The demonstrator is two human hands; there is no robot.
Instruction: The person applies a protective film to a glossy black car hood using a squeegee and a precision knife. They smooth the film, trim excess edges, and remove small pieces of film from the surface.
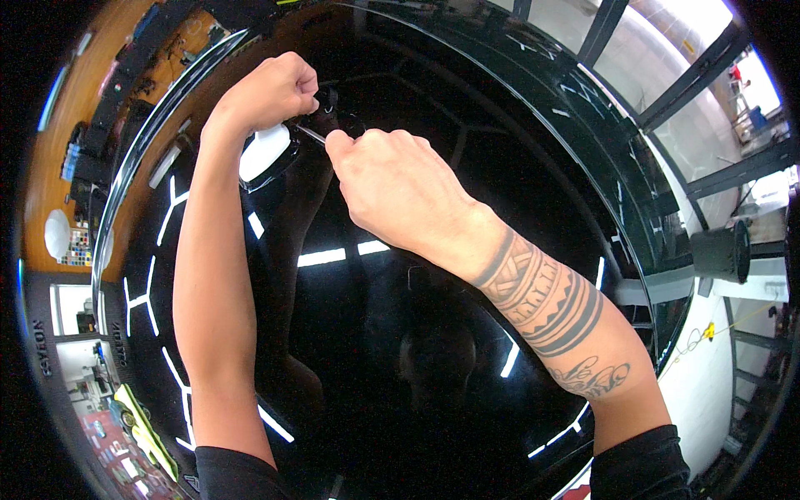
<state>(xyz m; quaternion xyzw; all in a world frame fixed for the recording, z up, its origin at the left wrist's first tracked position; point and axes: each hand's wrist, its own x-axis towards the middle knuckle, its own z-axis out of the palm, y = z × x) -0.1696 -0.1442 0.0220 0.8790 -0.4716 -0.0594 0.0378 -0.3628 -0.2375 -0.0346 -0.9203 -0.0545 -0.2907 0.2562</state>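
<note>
A glossy black car panel [400, 300] fills the middle of the head view and mirrors the ceiling lights and my arms. On its far left part sits a rounded white piece [268, 154] with a dark edge; I cannot tell its exact kind. Just above that piece is my left hand [279, 90], its fingers curled closed; anything inside them is hidden. To the right of it, my right hand [396, 179] is closed around a thin, pointed metal tool [312, 134]. The tool's tip points left, toward the white piece. Most of the tool is covered by my fingers.
Bright trim [133, 175] runs along the panel's left edge. Beyond it are a board of small colour samples [81, 247] and a yellow-green car [142, 429]. A black bucket [721, 252] and a yellow item on a cord [708, 331] are at the right.
</note>
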